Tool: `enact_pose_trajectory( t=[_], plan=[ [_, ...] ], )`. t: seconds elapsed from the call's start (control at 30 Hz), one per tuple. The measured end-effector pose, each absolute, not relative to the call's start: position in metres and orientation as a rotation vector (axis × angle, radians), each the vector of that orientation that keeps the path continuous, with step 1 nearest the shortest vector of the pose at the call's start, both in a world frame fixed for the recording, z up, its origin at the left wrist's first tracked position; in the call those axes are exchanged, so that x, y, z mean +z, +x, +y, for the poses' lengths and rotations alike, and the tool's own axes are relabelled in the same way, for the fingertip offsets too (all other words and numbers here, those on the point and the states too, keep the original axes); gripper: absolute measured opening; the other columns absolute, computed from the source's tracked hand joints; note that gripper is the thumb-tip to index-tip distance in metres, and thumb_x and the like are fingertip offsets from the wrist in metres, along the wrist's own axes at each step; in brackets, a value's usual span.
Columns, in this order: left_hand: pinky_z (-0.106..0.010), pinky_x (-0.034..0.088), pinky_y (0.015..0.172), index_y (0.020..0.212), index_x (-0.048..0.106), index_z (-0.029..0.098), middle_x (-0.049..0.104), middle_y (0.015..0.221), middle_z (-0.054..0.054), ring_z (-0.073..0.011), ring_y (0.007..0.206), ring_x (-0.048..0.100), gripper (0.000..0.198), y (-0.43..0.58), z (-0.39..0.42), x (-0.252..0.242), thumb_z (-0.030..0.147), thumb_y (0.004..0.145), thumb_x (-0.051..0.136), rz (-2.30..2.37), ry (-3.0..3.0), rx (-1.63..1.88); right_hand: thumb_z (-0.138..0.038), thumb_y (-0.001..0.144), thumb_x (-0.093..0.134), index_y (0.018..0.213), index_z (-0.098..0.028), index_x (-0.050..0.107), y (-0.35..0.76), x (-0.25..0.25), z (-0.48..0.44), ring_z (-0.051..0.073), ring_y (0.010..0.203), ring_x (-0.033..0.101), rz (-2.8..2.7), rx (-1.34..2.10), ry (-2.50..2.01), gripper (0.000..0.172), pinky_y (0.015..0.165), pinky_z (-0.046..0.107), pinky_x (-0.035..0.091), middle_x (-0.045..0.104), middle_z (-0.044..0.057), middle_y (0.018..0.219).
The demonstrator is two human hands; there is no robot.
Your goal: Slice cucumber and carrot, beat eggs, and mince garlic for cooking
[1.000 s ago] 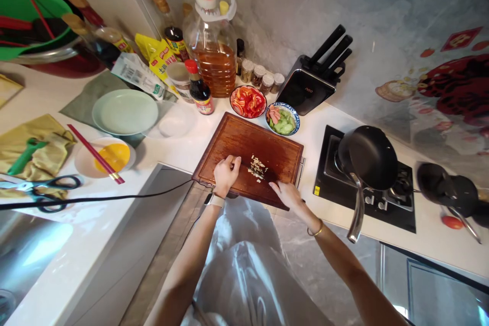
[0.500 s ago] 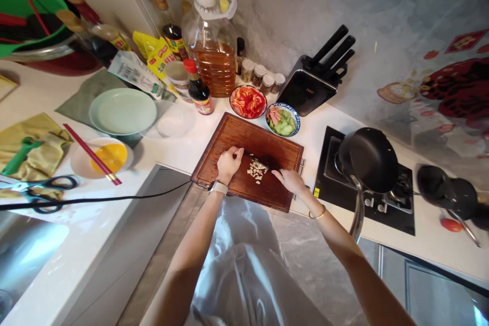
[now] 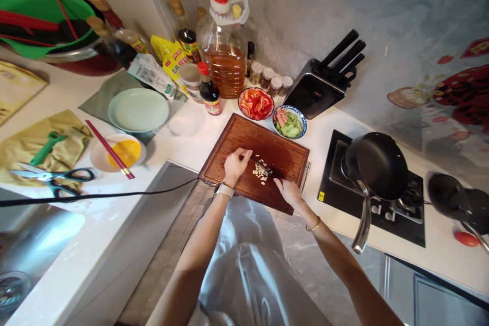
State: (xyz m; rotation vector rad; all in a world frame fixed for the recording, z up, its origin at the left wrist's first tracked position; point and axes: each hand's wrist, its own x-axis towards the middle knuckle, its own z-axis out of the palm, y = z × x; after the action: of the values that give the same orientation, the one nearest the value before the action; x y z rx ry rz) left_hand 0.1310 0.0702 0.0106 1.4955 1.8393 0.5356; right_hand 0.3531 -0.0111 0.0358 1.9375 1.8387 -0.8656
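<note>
A kitchen knife (image 3: pixel 263 166) lies across small pale chopped pieces (image 3: pixel 261 175), which look like garlic, on the brown wooden cutting board (image 3: pixel 225 137). My right hand (image 3: pixel 289 192) is closed around the knife's handle at the right side of the board. On the other side, my left hand (image 3: pixel 236 167) is closed, its fingertips pinched at the tip end of the blade. Beyond the board stand a bowl of sliced red peppers (image 3: pixel 255 103) and a blue-patterned bowl (image 3: pixel 304 125) with green slices and pink pieces.
At right, a black pan (image 3: pixel 376 165) sits on the gas stove (image 3: pixel 332 178), its handle jutting forward. Behind are a knife block (image 3: pixel 315 94), an oil jug (image 3: pixel 225 61) and a sauce bottle (image 3: pixel 210 91). Leftward are an egg bowl (image 3: pixel 97 155) with chopsticks, scissors (image 3: pixel 76 175) and a cable (image 3: pixel 153 193).
The camera view has turned left, so everything sits further right in the picture. The knife's blade has shifted over the chopped pieces, with both hands still at it.
</note>
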Motion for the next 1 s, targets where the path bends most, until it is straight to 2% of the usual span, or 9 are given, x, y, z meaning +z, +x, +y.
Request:
enact_pose_trajectory(
  t=[0.2, 0.37, 0.53, 0.7, 0.9, 1.0],
  plan=[
    [-0.026, 0.045, 0.073, 0.091, 0.07, 0.024, 0.076, 0.095, -0.003, -0.0203, 0.089, 0.07, 0.027, 0.129, 0.064, 0.009, 0.046, 0.093, 0.053, 1.869, 1.442, 0.52, -0.054, 0.103, 0.02, 0.106, -0.017, 0.07, 0.348, 0.032, -0.018, 0.026, 0.102, 0.071, 1.918, -0.875, 1.931, 0.062, 0.085, 0.031, 0.048, 0.075, 0.015, 0.104],
    [-0.025, 0.045, 0.075, 0.099, 0.07, 0.024, 0.076, 0.098, -0.004, -0.0188, 0.091, 0.069, 0.027, 0.127, 0.065, 0.008, 0.046, 0.092, 0.055, 1.825, 1.459, 0.596, -0.052, 0.104, 0.018, 0.105, -0.015, 0.069, 0.34, 0.036, -0.02, 0.026, 0.098, 0.072, 1.807, -0.901, 1.967, 0.063, 0.082, 0.031, 0.049, 0.075, 0.016, 0.099],
    [-0.026, 0.045, 0.073, 0.093, 0.072, 0.023, 0.076, 0.095, -0.005, -0.0192, 0.087, 0.069, 0.031, 0.125, 0.068, 0.005, 0.047, 0.093, 0.052, 1.836, 1.485, 0.542, -0.056, 0.102, 0.017, 0.101, -0.015, 0.071, 0.331, 0.04, -0.026, 0.027, 0.1, 0.071, 1.798, -0.937, 1.981, 0.068, 0.085, 0.032, 0.049, 0.075, 0.018, 0.099],
    [-0.026, 0.047, 0.079, 0.096, 0.074, 0.021, 0.075, 0.097, -0.007, -0.018, 0.085, 0.067, 0.03, 0.127, 0.069, 0.0, 0.045, 0.091, 0.057, 1.772, 1.542, 0.647, -0.051, 0.104, 0.018, 0.113, -0.016, 0.068, 0.32, 0.036, -0.037, 0.025, 0.102, 0.071, 1.699, -0.915, 2.068, 0.062, 0.085, 0.03, 0.049, 0.074, 0.017, 0.105],
    [-0.025, 0.048, 0.078, 0.091, 0.075, 0.019, 0.076, 0.097, -0.007, -0.0175, 0.083, 0.068, 0.028, 0.119, 0.066, 0.0, 0.041, 0.092, 0.057, 1.738, 1.529, 0.664, -0.051, 0.104, 0.015, 0.1, -0.014, 0.072, 0.321, 0.059, -0.036, 0.025, 0.096, 0.072, 1.77, -0.968, 1.952, 0.068, 0.083, 0.03, 0.049, 0.075, 0.017, 0.098],
    [-0.025, 0.049, 0.08, 0.097, 0.074, 0.019, 0.076, 0.1, -0.006, -0.0171, 0.085, 0.068, 0.028, 0.115, 0.057, -0.002, 0.039, 0.093, 0.056, 1.722, 1.474, 0.716, -0.052, 0.104, 0.017, 0.105, -0.015, 0.071, 0.318, 0.061, -0.041, 0.026, 0.097, 0.072, 1.764, -0.929, 1.957, 0.066, 0.082, 0.031, 0.05, 0.075, 0.017, 0.1]
  ],
)
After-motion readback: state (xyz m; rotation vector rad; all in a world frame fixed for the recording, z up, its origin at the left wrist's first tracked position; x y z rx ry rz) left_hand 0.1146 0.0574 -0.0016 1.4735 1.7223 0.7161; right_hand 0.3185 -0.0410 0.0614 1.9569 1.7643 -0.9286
